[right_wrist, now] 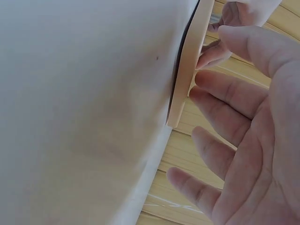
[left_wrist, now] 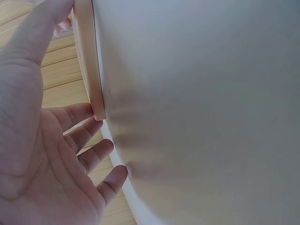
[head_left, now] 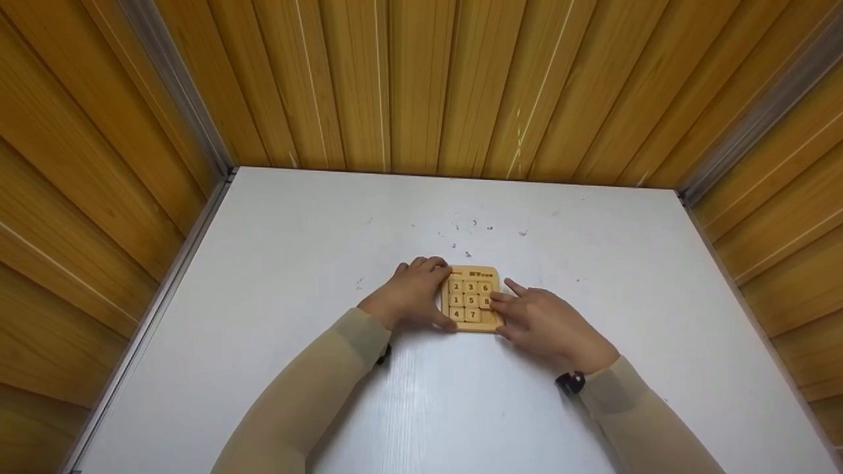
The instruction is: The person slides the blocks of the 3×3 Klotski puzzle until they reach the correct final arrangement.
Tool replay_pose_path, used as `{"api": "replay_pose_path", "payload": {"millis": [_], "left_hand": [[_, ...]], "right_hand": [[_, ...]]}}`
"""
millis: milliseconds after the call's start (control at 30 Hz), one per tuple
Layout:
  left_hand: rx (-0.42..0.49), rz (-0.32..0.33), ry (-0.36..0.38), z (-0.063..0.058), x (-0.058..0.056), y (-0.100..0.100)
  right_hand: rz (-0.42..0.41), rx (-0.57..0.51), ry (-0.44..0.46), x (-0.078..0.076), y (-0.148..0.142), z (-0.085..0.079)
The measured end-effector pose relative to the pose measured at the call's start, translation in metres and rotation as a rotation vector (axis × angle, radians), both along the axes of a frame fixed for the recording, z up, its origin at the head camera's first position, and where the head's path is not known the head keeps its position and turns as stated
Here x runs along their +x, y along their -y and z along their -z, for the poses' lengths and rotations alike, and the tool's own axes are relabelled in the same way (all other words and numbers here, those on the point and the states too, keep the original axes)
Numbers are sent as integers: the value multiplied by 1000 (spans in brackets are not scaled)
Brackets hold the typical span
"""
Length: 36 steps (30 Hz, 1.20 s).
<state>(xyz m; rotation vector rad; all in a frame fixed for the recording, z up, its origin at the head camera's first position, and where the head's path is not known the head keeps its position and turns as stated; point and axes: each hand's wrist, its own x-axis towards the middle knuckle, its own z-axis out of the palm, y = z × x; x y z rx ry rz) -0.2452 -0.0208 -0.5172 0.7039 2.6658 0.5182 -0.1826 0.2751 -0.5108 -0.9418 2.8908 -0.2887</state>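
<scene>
A wooden number sliding puzzle lies flat on the white table. Its tiles read 2, 3, 6 on top, then 1, 5, 8, then 4 and 7, with a gap at the lower right. My left hand holds the left side, thumb at the near corner and fingers at the far one. Over the right side, the extended fingertips of my right hand touch the 8 tile. In both wrist views the puzzle's edge shows side-on; the tiles are hidden there.
The white table has small dark marks beyond the puzzle. Yellow wood-plank walls stand behind it and on both sides, with grey metal posts in the corners. Each wrist wears a dark device.
</scene>
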Motion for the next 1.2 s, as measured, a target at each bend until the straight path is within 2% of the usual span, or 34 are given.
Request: {"api": "replay_pose_path", "payload": {"millis": [533, 933, 1200], "left_hand": [[-4, 10, -19, 0, 0, 0], [3, -3, -7, 5, 1, 0], [7, -1, -8, 2, 0, 1]], "right_hand": [[-2, 16, 36, -1, 1, -2], [9, 41, 45, 7, 5, -2], [0, 61, 43, 11, 5, -4]]}}
